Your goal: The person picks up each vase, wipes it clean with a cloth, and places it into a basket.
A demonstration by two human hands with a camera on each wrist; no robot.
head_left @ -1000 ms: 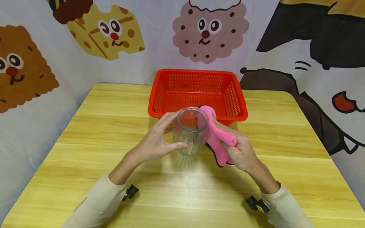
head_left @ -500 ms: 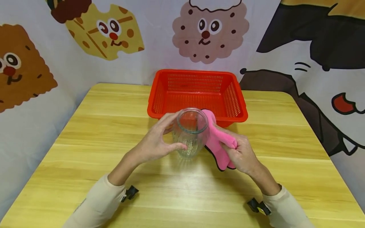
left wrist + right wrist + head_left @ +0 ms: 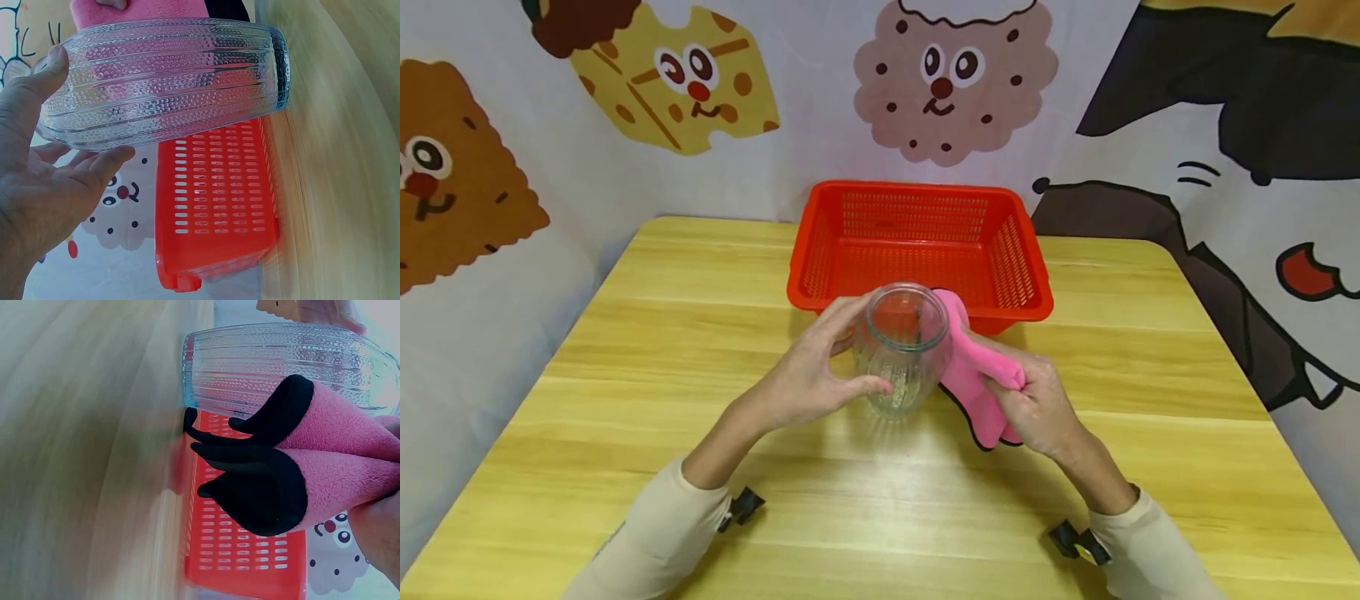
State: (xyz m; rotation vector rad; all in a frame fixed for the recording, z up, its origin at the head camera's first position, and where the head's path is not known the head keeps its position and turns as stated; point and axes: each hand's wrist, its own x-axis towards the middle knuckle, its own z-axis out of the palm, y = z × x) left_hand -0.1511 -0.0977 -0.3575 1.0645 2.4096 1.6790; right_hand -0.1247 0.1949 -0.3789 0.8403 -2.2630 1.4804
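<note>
A clear glass jar with a round open mouth stands upright in the middle of the table. My left hand grips it from the left, thumb in front and fingers behind. The left wrist view shows the ribbed, pebbled wall of the glass jar and its thick base near the tabletop. In my right hand is a folded pink cloth with dark edging, held against the jar's right side. Its loose folds, seen as pink cloth in the right wrist view, hang below the fingers.
Just behind the jar sits a red plastic basket with slotted walls and nothing in it. The light wooden table ends at a white backdrop printed with cartoon food faces.
Over the first half second the pink cloth and right hand slid slightly down along the jar, and the cloth's lower corner dropped. Since then hands and jar look nearly still.
</note>
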